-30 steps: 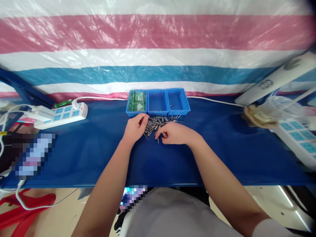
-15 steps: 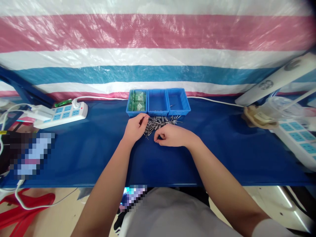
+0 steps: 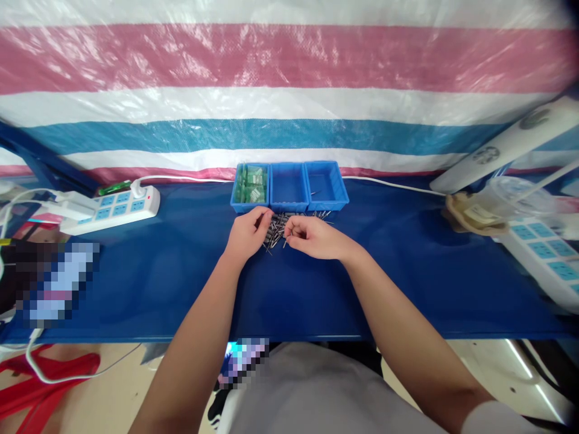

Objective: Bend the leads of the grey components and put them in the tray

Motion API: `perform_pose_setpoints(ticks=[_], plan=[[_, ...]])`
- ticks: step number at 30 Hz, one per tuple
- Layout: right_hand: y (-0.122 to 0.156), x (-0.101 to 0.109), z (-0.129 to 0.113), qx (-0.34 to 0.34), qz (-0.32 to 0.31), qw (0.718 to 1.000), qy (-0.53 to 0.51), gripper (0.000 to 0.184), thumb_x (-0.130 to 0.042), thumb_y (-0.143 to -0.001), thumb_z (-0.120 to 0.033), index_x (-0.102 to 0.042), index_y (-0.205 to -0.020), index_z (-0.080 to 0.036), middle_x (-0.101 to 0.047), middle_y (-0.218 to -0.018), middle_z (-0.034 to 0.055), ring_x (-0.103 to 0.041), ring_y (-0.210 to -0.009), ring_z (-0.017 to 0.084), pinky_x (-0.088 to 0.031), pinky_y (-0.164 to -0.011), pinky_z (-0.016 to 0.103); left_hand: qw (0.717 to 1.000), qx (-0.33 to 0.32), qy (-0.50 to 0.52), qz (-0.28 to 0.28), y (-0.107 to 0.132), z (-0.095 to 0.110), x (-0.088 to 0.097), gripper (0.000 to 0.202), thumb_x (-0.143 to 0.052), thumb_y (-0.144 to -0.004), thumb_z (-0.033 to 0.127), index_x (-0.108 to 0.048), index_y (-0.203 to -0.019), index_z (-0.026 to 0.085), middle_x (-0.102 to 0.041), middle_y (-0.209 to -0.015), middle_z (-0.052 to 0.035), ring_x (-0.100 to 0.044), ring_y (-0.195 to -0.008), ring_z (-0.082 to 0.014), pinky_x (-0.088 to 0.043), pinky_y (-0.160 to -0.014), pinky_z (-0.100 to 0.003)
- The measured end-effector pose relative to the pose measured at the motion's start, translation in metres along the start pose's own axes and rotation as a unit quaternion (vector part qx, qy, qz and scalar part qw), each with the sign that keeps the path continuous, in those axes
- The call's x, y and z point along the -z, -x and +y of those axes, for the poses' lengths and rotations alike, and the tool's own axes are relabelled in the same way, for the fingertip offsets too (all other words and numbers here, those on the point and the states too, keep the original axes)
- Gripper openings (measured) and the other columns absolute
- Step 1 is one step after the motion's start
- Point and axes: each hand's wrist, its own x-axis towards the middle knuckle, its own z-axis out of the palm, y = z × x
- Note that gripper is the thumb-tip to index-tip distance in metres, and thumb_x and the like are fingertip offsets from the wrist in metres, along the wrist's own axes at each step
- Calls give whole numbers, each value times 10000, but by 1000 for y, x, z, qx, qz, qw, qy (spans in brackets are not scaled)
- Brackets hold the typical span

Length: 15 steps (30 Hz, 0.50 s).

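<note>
Right hand (image 3: pixel 314 237) risen, pinching slim metal pin (image 3: pixel 284 240), left hand (image 3: pixel 246 234) curled, grip unclear

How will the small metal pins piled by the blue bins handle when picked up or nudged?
The small metal pins look thin and rigid: probably stiff and light. On the smooth blue table they would likely roll or scatter. Tiny and shiny, they may slip when pinched.

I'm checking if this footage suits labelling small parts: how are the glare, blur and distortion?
In the head view the light is soft and even, with glare sheening the striped tarp; wide-lens distortion bows the blue table, and its right end is smeared; the metal parts between the left hand and right hand are too small to resolve.
</note>
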Motion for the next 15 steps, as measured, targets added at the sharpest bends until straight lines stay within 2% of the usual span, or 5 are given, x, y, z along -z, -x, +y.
perform_pose_setpoints(ticks=[4,9,15], plan=[[-2,-2,3,0,3,1000,-5,49,-603,-798,-203,-583,-842,-197,-588,-693,-34,-527,-614,120,-425,-588,251,1000,-1,-5,2,0,2,0,316,-501,-1013,430,-720,-1006,202,-731,-814,-10,-630,-682,-139,-471,-677,-255],[-2,-1,6,-6,-31,999,22,73,-616,-798,-211,-620,-869,-195,-684,-789,9,-615,-686,147,-467,-622,265,1000,3,-8,1,0,2,0,327,-492,-1015,434,-721,-1006,201,-730,-801,-11,-623,-659,-138,-461,-657,-252],[-1,0,7,3,-41,997,62,66,-612,-808,-204,-643,-865,-193,-701,-793,13,-632,-689,152,-464,-616,266,1000,2,-8,0,0,1,0,324,-494,-1014,432,-719,-999,200,-727,-804,-10,-620,-663,-135,-466,-662,-248]])
